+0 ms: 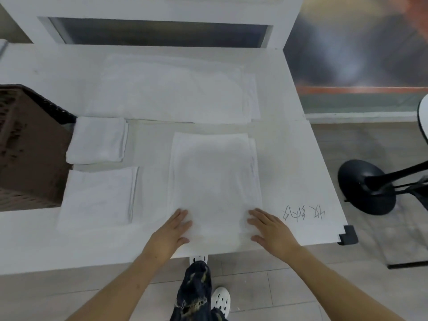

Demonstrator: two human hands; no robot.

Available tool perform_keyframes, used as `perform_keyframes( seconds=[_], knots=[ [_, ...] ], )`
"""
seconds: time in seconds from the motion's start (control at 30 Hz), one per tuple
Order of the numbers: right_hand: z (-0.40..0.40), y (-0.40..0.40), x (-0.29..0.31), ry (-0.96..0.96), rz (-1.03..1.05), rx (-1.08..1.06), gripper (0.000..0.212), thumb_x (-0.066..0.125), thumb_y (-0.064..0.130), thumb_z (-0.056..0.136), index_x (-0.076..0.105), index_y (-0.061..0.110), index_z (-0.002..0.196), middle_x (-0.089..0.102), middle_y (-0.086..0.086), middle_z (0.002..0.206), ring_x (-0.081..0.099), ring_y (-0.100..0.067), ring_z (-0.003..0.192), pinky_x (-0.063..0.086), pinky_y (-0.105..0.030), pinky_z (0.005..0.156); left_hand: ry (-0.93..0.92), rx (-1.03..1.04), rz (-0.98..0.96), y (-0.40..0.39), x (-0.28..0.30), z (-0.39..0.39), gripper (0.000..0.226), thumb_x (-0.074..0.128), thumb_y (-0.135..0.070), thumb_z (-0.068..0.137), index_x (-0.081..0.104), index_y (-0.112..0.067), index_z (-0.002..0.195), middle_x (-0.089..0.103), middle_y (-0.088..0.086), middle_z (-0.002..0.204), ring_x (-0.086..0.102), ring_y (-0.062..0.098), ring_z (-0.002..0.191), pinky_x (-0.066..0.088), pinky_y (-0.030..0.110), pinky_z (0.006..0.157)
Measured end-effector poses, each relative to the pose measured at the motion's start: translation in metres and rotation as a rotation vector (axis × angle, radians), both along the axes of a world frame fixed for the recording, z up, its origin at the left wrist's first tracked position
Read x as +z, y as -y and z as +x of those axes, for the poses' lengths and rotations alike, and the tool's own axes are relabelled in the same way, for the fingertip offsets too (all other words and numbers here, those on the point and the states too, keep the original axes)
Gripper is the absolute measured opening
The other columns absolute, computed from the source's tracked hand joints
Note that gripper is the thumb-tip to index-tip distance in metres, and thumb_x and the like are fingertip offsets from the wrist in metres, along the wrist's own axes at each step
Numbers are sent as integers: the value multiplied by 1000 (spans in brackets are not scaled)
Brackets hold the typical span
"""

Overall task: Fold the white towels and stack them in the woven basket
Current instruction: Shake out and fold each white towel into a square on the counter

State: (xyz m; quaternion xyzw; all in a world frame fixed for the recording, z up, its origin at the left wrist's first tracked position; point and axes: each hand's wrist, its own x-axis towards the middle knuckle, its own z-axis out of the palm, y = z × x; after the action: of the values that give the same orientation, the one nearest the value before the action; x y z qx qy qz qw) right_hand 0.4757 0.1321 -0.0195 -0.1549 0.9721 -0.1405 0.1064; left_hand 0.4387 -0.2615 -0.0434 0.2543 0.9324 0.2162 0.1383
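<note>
A half-folded white towel (214, 181) lies flat at frame centre on the white table (294, 158). The left hand (172, 230) and right hand (269, 228) press its near corners, palms down, fingers straight and slightly spread. The woven basket (27, 147) sits at left, two folded towels (99, 140) beside it.

Both forearms bare, no sleeves in view, no watch or rings on left hand (172, 230) or right hand (269, 229). Dark blue jeans (195, 295) — distressed, frayed rips with pale patches. White clog-style shoes (220, 300) with oval vent holes — second one's toe (198, 259) shows at table edge.
</note>
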Motion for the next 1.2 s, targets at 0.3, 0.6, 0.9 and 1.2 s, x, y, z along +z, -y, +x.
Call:
perform_keyframes(
  seconds=[0.3,0.6,0.9,1.2],
  knots=[
    [-3,9,19,-1,-57,-125,16,66,15,97,72,16,112,69,7,133,58,-17,133,54,-37,99,-105,151,-36,1,10,3,33,63,-11,100,65,-9,133,62,6,139,62,26,126,47,32,108],
    [7,0,84,46,-274,-321,6,57,32,104,60,31,108,59,13,68,55,-5,60,43,-27,57,-33,265,45,2,79,-4,26,48,-33,107,63,-24,126,68,-4,103,69,20,93,55,38,86],
    [-44,8,112,19,-500,-530,12,58,23,103,66,27,111,69,14,99,63,-6,90,48,-24,72,-110,317,123,-11,123,-66,25,43,-40,107,63,-25,103,65,-9,96,63,13,86,51,34,79],
    [-135,12,98,-40,-389,-530,14,57,20,104,67,17,114,69,4,108,63,-16,94,44,-25,80,-61,399,55,-22,102,-146,30,36,-32,109,62,-20,117,56,2,100,64,31,85,50,35,79]
  ],
)
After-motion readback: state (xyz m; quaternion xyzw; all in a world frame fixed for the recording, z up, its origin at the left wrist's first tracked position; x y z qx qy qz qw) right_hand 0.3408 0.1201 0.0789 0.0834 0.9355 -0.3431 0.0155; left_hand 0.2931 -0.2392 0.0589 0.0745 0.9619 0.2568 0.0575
